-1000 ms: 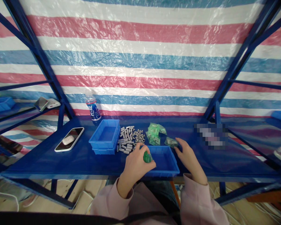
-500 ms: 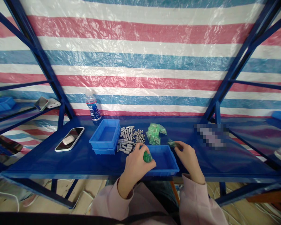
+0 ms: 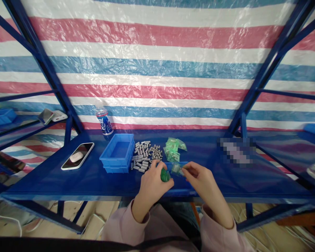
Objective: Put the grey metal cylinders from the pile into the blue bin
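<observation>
Phone (image 3: 88, 151) lies at the left of the counter (image 3: 241, 187), and to its right stand two stacked trays (image 3: 114, 164). Next to them, metal pieces (image 3: 142, 151) are spread loose, longer ones on the left and smaller ones on the right. The left hand (image 3: 153, 181) is near these pieces; its grip is curled closed around a green bundle (image 3: 165, 175), but what this bundle is I cannot tell surely. Behind the front tray (image 3: 181, 192), several green bags (image 3: 172, 148) lie in one heap, with pieces visible inside. So, in my judgement, one part of the work is done, and much is left, because many pieces are not in any bag. One more bag (image 3: 176, 169) is above the front tray, between the two hands. The right hand (image 3: 198, 176) has a narrow grip, pinching this bag at its right edge; most of the bag extends leftward, outside the fingertips. Its content is too blurred to count.
</observation>
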### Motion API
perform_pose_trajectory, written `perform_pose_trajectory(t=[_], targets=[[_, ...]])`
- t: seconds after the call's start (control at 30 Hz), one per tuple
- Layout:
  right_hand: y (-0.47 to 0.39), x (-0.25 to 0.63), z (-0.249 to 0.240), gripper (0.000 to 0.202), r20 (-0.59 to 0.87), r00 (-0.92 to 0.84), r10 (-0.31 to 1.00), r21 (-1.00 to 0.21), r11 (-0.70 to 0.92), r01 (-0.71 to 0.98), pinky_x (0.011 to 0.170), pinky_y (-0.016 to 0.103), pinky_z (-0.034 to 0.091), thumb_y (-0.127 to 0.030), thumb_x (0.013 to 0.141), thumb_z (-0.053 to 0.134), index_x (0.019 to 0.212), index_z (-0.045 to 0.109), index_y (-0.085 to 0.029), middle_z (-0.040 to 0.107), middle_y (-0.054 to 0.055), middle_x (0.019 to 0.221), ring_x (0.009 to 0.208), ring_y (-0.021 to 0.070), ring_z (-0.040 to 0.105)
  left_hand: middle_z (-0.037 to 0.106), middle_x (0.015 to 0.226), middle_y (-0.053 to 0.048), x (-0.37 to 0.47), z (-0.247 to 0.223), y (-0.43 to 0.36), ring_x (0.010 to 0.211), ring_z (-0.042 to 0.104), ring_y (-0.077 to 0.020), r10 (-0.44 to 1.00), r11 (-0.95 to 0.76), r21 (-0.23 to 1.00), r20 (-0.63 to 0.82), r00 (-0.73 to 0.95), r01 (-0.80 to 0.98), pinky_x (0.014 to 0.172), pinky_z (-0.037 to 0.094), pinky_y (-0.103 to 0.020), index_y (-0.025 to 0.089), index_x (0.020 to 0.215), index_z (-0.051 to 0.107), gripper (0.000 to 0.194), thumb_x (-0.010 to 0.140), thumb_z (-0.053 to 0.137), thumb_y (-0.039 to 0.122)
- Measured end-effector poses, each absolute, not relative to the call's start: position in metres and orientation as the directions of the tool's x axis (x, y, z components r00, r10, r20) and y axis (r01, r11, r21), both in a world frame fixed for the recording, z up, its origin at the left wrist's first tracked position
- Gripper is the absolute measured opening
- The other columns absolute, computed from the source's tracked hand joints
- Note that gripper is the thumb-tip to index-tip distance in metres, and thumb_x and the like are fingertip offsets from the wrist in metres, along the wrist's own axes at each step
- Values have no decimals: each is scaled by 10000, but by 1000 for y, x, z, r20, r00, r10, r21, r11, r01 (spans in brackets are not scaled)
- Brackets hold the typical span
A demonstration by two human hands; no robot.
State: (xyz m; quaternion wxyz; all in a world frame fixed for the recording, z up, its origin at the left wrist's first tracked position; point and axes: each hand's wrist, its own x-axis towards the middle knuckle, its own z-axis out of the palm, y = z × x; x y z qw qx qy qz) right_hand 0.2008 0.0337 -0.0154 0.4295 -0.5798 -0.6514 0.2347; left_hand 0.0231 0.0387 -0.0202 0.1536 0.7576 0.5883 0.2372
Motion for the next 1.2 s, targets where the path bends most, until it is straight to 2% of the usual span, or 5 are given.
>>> perform_pose_trajectory(t=[0.13,0.27,0.47,0.63,1.2], targets=[[37,185,-22,138,268,24,963,-689,175,703,552,265,436,-181,755,515,624,555,-197,633,24,601,564,176,603,528,1084,31,23,-21,39,843,604,-168,964,-262,511,179,196,819,630,378,-256,296,988,496,308,712,609,373],[38,177,-30,119,190,-47,981,-689,168,705,566,250,445,-136,751,504,758,599,-208,685,26,671,621,183,643,529,1117,18,23,-20,40,854,613,-178,967,-252,519,159,198,817,633,391,-259,296,1023,495,339,721,608,400],[33,179,-22,205,119,-128,985,-663,175,728,627,268,460,-209,826,471,911,658,-193,728,68,804,722,211,668,522,1163,5,23,-16,40,876,618,-185,969,-245,518,137,203,820,658,411,-258,304,1063,509,356,736,598,411],[25,177,-7,334,137,-223,965,-657,257,708,667,263,451,-250,896,374,803,691,-205,723,62,792,727,195,650,517,1182,1,24,-14,39,910,618,-197,972,-234,511,125,198,827,685,430,-267,311,1078,516,382,732,604,447],[26,173,-10,322,107,-332,937,-581,330,744,775,291,423,-285,923,380,907,687,-188,685,73,865,852,207,605,490,1258,-5,22,-15,41,869,630,-201,963,-270,481,128,237,834,698,443,-280,391,1236,465,512,739,590,382]])
